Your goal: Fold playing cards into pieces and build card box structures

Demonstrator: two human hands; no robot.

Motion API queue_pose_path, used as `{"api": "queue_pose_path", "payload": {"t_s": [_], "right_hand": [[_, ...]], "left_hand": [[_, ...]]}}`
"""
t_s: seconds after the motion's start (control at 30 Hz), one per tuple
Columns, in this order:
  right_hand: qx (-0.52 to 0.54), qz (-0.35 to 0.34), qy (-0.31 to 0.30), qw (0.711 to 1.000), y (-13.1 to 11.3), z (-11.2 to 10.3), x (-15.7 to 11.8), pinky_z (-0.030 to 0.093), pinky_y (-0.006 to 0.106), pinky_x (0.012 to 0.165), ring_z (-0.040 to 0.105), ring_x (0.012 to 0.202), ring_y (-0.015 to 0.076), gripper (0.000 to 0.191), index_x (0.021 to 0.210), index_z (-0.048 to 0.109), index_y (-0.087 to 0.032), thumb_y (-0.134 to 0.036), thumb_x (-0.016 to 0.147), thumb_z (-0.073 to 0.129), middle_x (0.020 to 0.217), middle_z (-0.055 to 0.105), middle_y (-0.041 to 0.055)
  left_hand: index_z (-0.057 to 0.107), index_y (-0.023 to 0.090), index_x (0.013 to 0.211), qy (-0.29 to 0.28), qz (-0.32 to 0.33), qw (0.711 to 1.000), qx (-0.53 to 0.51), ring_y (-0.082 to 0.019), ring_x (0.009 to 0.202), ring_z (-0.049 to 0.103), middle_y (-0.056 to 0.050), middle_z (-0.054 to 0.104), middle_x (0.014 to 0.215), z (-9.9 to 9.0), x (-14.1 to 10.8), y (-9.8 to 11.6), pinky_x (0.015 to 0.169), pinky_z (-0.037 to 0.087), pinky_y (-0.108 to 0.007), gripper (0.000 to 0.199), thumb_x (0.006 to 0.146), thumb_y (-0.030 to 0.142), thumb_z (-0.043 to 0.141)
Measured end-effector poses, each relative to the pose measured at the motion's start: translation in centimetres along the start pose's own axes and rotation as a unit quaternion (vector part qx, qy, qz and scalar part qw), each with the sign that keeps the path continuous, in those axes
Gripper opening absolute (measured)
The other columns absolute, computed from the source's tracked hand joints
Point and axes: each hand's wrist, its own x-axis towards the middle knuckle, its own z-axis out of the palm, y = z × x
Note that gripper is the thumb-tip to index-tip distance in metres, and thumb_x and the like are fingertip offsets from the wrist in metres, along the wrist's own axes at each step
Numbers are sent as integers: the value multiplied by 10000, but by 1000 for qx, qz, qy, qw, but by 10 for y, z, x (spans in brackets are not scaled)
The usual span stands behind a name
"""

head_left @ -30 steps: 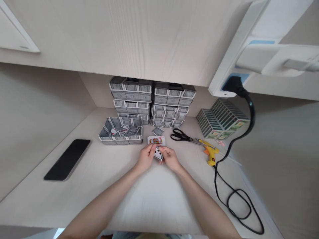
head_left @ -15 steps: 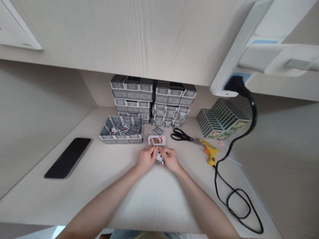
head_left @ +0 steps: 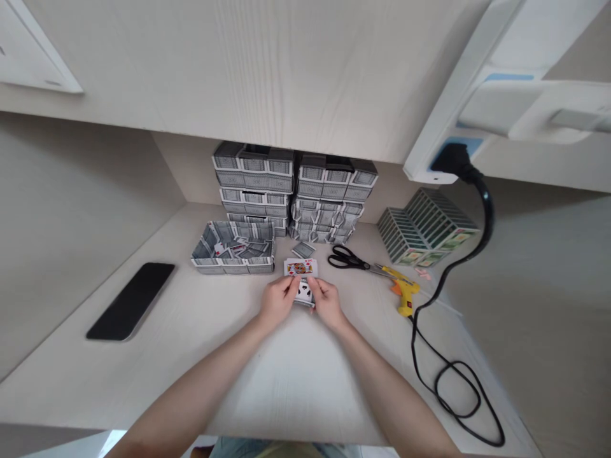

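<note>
Between both hands is a folded playing card (head_left: 304,292) with black spade pips facing up. My left hand (head_left: 279,300) grips its left side with thumb and fingers, and my right hand (head_left: 326,301) pinches its right side. Just beyond the fingertips lies a stack of cards (head_left: 300,267) with a red-suited court card on top. One grey-backed card piece (head_left: 303,249) rests behind that stack. To the left, a box made of folded cards (head_left: 233,266) holds several loose card pieces.
Stacked grey card boxes (head_left: 252,166) stand at the back. On the right are black-handled scissors (head_left: 347,257), a yellow glue gun (head_left: 405,296), green-edged card stacks (head_left: 429,226) and a looped black cable (head_left: 477,381). A black phone (head_left: 131,302) lies at left.
My hands have moved slightly apart at the card, and more of its spade face shows between them. The card now sits more level.
</note>
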Motion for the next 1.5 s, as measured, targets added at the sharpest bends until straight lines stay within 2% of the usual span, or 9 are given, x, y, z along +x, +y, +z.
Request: {"api": "queue_pose_path", "payload": {"t_s": [0.13, 0.37, 0.47, 0.6, 0.73, 1.03, 1.23, 1.33, 1.5], "right_hand": [[-53, -56, 16, 997, 4, 1, 1, 271, 203, 357, 343, 370, 72, 411, 552, 475, -165, -510, 774, 440, 441, 364, -53], [-189, -148, 64, 969, 7, 1, -2, 251, 199, 424, 311, 431, 68, 422, 489, 459, -154, -430, 804, 410, 437, 356, -47], [-169, -126, 60, 976, 6, 2, -3, 276, 191, 399, 340, 412, 70, 420, 511, 487, -154, -448, 800, 411, 434, 386, -43], [-36, -41, 32, 998, 2, 4, -2, 344, 193, 341, 390, 386, 84, 409, 561, 495, -162, -518, 758, 448, 447, 408, -44], [65, 10, -9, 998, -2, 3, 0, 407, 217, 322, 444, 378, 101, 411, 588, 502, -162, -550, 722, 486, 448, 445, -40], [110, 38, -7, 993, -7, 1, -2, 378, 221, 325, 443, 388, 106, 427, 576, 506, -156, -562, 709, 493, 459, 452, -28], [-1, -79, 30, 996, -2, 2, 0, 351, 209, 470, 391, 494, 91, 394, 579, 514, -152, -501, 754, 466, 512, 449, -26], [-54, -113, 36, 991, 2, 3, 0, 317, 203, 468, 343, 491, 83, 397, 531, 479, -158, -477, 767, 458, 496, 393, -38], [-12, -56, 41, 997, 4, 3, -1, 308, 198, 396, 336, 432, 76, 430, 497, 425, -167, -511, 753, 461, 453, 356, -46]], "left_hand": [[527, 157, 568, 4, 38, 999, 24, -92, 528, 467, 8, 520, 537, 1, -1, 0, 511, 345, -194, 361, 836, 358, 395], [625, 166, 742, 26, 135, 989, 48, -112, 625, 571, -35, 648, 695, 1, -4, 1, 592, 418, -212, 248, 836, 254, 413], [612, 157, 690, 37, 175, 981, 77, -108, 573, 561, -34, 630, 627, 0, -4, 0, 564, 414, -216, 249, 831, 227, 420], [598, 150, 660, 64, 215, 968, 108, -108, 553, 551, -32, 608, 584, -1, -5, 1, 561, 412, -225, 253, 829, 208, 419], [600, 154, 674, 76, 245, 958, 129, -109, 544, 545, -29, 606, 577, -2, -6, 5, 553, 405, -233, 242, 827, 201, 419], [585, 155, 696, 62, 235, 961, 129, -116, 580, 557, -33, 607, 605, 0, -5, 6, 576, 420, -236, 246, 841, 201, 392], [582, 161, 759, 53, 210, 967, 137, -121, 620, 576, -38, 626, 665, 0, -5, 3, 598, 428, -239, 215, 845, 210, 390], [577, 160, 733, 52, 208, 965, 151, -119, 601, 573, -33, 617, 642, -3, -5, 3, 589, 421, -238, 214, 841, 210, 398], [567, 164, 679, 47, 215, 962, 159, -110, 557, 550, -23, 593, 595, -2, -6, 4, 560, 392, -230, 238, 840, 227, 403]]}}
